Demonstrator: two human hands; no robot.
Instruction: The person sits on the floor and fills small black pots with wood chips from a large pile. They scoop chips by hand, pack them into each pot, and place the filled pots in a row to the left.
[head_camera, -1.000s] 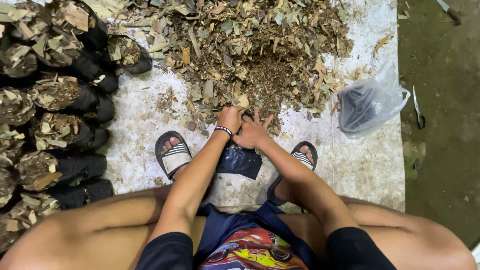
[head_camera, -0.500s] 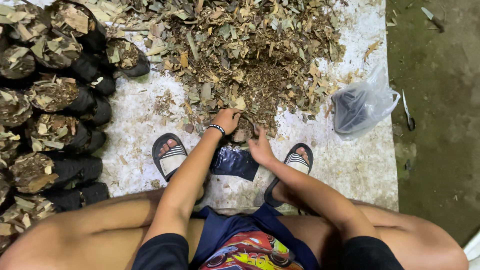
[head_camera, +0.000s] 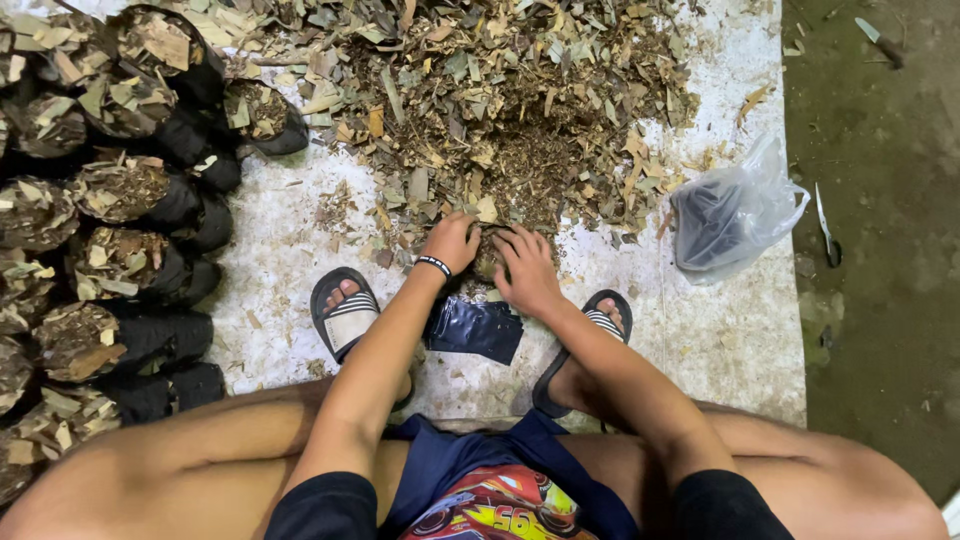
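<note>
**Hands close together on the near edge of the leaf pile**

Mulch, a broad heap of dry leaves and dark crumbled matter (head_camera: 500, 110), covers the far half of the white sheet (head_camera: 720, 340). Half a second ago the right hand sat lower and apart from the left; now both have come together at the heap's near rim, cupping a clump of the mix between them. That suggests a handful is being gathered. Filled black bags (head_camera: 120, 260) stand in rows at the left. An empty black bag (head_camera: 475, 328) lies flat between the sandalled feet, just below the hands. Left hand (head_camera: 452, 240), wristband on, curls loosely over the clump; right hand (head_camera: 525, 268) spreads open, fingers pressing the clump from its side.
</note>
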